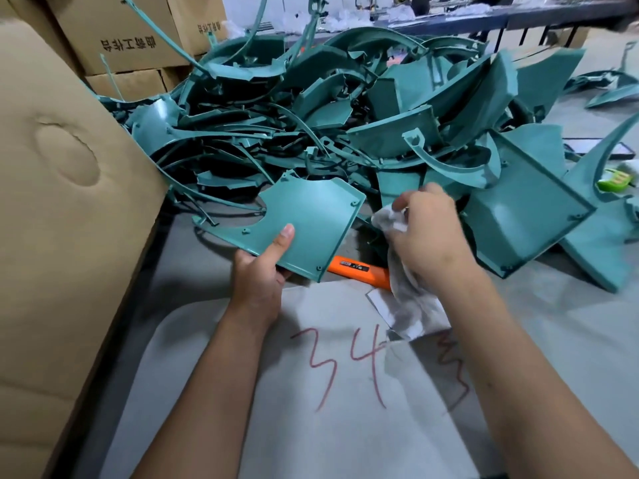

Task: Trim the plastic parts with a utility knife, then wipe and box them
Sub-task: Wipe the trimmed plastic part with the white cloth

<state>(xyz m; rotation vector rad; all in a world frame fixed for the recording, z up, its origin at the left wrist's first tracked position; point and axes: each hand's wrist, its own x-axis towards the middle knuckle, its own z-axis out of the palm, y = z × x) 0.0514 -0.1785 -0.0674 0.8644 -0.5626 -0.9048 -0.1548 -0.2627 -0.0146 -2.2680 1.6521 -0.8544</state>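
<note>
The teal plastic part [311,223], a flat panel with a curved cut-out on its left edge, is held just above the grey table [553,357], in front of the person. The left hand [261,271] grips its near edge, thumb flat on the top face and fingers curled underneath. The right hand [428,233] is just right of the panel, fingers curled round a crumpled white cloth [408,292] that hangs down from the fist; the cloth's upper end sits close to the panel's right edge, though I cannot tell whether it touches. Nearer than the hands, a pale sheet [311,426] lies on the table with red numbers scrawled on it. Under the panel and between the two hands an orange utility knife [359,271] lies on the table. To the left a large cardboard flap [62,202] leans in beside the table. Beyond the hands a tangled heap of teal parts [345,115] and thin curved strips covers the table. At the far right edge lies a small green object [613,179]. Behind the heap, stacked cardboard boxes [131,39] with printed characters stand at the back left.
</note>
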